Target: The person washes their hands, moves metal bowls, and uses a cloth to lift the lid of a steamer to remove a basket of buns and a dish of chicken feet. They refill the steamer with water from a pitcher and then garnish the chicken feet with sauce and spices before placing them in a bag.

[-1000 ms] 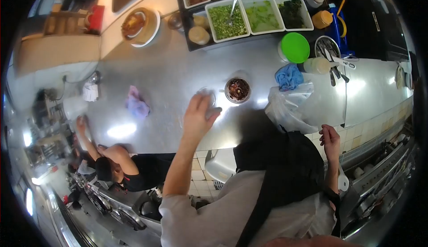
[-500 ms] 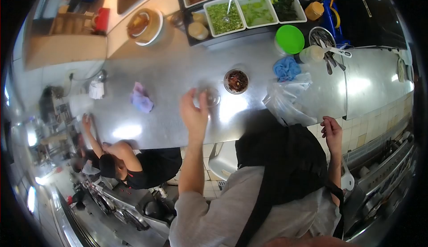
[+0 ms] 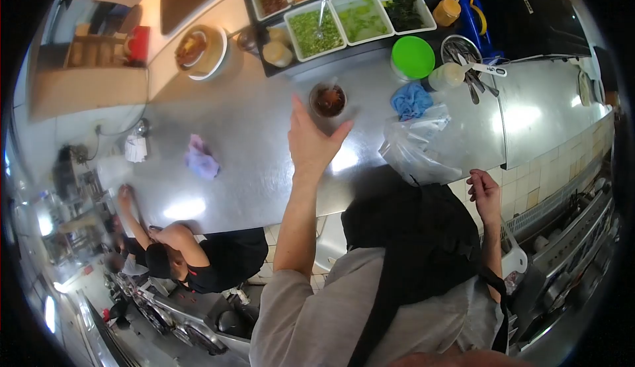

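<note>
A small clear cup [image 3: 329, 99] with dark brown, chunky contents stands on the steel counter. Beside its near edge is my left hand [image 3: 316, 140], thumb and fingers spread apart and nothing gripped; whether a fingertip touches the cup is hard to tell. Clear plastic shows at the cup's top, but I cannot make out if it is a lid. My right hand [image 3: 485, 191] hangs off the counter's near edge with its fingers curled in, and no object is visible in it. Close to it lies a clear plastic bag [image 3: 420, 145].
Behind the cup are trays of chopped greens [image 3: 316, 33] and a green-lidded tub [image 3: 413, 57]. A blue cloth [image 3: 411, 101] and a container of spoons [image 3: 461, 50] sit to the right. Leftward are a purple cloth [image 3: 202, 157] and a co-worker [image 3: 178, 254] at the counter.
My left hand has moved forward and right, and its fingers have spread beside the cup. The clear round piece it held is no longer seen apart from the cup. The view has shifted slightly.
</note>
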A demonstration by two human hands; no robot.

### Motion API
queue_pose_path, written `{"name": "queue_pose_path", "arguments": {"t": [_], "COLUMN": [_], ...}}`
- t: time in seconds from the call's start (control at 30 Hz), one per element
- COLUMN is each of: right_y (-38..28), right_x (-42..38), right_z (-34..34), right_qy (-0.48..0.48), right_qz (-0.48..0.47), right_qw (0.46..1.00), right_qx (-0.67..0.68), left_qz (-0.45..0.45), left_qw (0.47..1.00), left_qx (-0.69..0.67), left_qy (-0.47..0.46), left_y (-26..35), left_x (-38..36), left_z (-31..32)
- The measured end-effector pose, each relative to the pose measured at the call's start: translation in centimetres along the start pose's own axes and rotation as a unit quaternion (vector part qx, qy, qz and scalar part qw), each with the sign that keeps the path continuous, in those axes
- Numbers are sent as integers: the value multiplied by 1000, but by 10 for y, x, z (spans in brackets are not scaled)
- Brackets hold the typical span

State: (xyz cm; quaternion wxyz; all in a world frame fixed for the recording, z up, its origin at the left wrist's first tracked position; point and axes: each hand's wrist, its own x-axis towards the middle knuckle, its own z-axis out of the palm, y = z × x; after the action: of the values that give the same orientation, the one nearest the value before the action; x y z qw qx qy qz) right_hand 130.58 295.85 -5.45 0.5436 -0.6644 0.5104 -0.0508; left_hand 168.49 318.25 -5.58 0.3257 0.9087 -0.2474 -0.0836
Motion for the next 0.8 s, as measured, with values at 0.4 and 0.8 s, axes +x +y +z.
{"name": "queue_pose_path", "arguments": {"t": [0.4,0.8], "right_y": [1,10], "right_x": [-1,1], "right_z": [0,7], "right_qy": [-1,-10], "right_qz": [-17,-11], "right_qw": [1000,1000], "right_qx": [-8,11], "left_qz": [41,22], "left_qw": [999,982], "left_qx": [26,83], "left_qy": [-12,-170], "left_y": [-10,-81], "left_x": [29,-47], "left_z": [-16,-50]}}
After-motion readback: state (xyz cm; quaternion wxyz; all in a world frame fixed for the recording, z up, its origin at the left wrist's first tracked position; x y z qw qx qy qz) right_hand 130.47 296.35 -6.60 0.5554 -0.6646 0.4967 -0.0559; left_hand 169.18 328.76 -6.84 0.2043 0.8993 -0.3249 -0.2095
